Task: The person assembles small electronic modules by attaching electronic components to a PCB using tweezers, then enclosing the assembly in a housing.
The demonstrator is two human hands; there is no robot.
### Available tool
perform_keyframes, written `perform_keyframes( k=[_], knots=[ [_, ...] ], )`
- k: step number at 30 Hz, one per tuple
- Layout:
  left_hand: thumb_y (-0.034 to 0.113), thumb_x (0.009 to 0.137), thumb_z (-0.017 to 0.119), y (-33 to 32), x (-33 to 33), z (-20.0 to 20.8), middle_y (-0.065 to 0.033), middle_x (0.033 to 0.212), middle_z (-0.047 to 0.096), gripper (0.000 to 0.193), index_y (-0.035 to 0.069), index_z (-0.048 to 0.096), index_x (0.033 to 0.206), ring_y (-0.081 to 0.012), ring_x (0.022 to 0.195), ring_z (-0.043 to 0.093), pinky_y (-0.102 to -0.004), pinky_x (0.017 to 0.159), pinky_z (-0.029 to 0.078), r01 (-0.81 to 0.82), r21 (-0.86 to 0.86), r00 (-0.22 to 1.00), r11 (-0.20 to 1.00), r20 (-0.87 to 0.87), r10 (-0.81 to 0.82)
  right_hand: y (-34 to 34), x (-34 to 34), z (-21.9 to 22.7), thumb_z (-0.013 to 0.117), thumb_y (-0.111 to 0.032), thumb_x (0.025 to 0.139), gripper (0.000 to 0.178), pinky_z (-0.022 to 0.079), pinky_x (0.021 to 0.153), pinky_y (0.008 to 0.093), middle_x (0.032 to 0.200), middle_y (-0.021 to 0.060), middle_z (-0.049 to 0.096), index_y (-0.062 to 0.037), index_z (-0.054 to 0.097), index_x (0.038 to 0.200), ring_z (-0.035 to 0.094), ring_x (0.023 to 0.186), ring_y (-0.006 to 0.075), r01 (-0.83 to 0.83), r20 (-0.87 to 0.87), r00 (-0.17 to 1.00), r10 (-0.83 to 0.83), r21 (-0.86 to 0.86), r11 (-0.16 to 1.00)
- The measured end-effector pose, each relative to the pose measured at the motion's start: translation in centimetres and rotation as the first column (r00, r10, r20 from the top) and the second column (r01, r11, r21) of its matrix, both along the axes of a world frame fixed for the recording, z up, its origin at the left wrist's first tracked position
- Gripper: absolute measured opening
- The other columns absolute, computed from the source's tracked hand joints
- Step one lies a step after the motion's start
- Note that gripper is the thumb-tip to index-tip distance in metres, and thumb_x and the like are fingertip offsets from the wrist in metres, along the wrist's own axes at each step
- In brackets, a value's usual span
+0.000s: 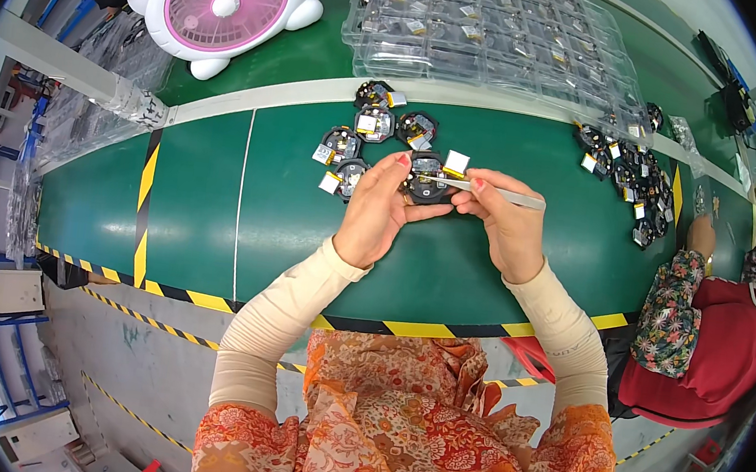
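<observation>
My left hand (pixel 375 210) is closed on the edge of a round black electronic module (pixel 423 188), steadying it over the green table. A flat silver-white battery cell (pixel 457 162) with a yellow edge sticks out at the module's far right. In my right hand (pixel 506 228) is a pair of metal tweezers (pixel 511 196), pinched between thumb and fingers. Their tips point left and reach into the module's open face; what they touch there is too small to tell. Several similar modules (pixel 375 123) with battery cells lie just beyond my left hand.
A clear plastic compartment tray (pixel 497 72) with more modules stands at the back. A pink-and-white fan (pixel 225 6) is at the back left. Another cluster of modules (pixel 634 185) lies to the right, near a co-worker's hand (pixel 701 235). Striped tape (pixel 419 330) marks the table's near edge.
</observation>
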State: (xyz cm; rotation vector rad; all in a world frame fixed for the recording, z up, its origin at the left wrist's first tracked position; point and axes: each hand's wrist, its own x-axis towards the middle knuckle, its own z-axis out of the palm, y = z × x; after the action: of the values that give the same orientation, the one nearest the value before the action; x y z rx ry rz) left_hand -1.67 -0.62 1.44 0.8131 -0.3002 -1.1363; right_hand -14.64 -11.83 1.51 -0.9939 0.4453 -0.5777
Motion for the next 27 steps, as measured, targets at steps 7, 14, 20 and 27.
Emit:
perform_keyframes(
  k=[7, 14, 20, 27],
  knots=[
    [0.021, 0.094, 0.036, 0.00, 0.02, 0.01, -0.0122, 0.105, 0.055, 0.022, 0.003, 0.044, 0.103, -0.0249, 0.094, 0.059, -0.0433, 0.083, 0.050, -0.014, -0.009, 1.000, 1.000, 0.002, 0.014, 0.20, 0.16, -0.04, 0.057, -0.005, 0.083, 0.020, 0.052, 0.067, 0.0268, 0.085, 0.0147, 0.063, 0.0061, 0.059, 0.100, 0.063, 0.073, 0.0195, 0.030, 0.012, 0.999, -0.030, 0.015, 0.999],
    [0.020, 0.094, 0.037, 0.04, 0.06, 0.01, -0.0118, 0.105, 0.055, 0.022, 0.002, 0.044, 0.105, -0.0245, 0.094, 0.059, -0.0424, 0.083, 0.050, -0.005, -0.014, 1.000, 1.000, -0.004, 0.005, 0.21, 0.13, 0.01, 0.056, -0.005, 0.084, 0.020, 0.052, 0.067, 0.0269, 0.086, 0.0149, 0.063, 0.0061, 0.058, 0.100, 0.063, 0.073, 0.0196, 0.026, 0.014, 1.000, -0.026, 0.013, 1.000],
    [0.020, 0.094, 0.037, 0.04, 0.00, -0.07, -0.0115, 0.104, 0.056, 0.022, 0.002, 0.044, 0.104, -0.0228, 0.093, 0.060, -0.0410, 0.082, 0.051, -0.004, -0.016, 1.000, 1.000, 0.015, 0.004, 0.22, 0.14, 0.18, 0.055, -0.005, 0.084, 0.021, 0.052, 0.067, 0.0268, 0.087, 0.0157, 0.062, 0.0070, 0.058, 0.100, 0.063, 0.074, 0.0201, 0.035, 0.006, 0.999, -0.035, 0.033, 0.999],
    [0.021, 0.094, 0.037, 0.11, -0.11, 0.14, -0.0104, 0.102, 0.055, 0.022, 0.002, 0.044, 0.103, -0.0215, 0.093, 0.060, -0.0402, 0.081, 0.051, 0.017, -0.009, 0.999, 1.000, 0.033, -0.017, -0.25, 0.00, 0.14, 0.056, -0.005, 0.084, 0.022, 0.052, 0.066, 0.0264, 0.086, 0.0161, 0.062, 0.0077, 0.056, 0.102, 0.063, 0.074, 0.0205, 0.017, 0.016, 1.000, -0.018, 0.045, 0.999]
  ],
)
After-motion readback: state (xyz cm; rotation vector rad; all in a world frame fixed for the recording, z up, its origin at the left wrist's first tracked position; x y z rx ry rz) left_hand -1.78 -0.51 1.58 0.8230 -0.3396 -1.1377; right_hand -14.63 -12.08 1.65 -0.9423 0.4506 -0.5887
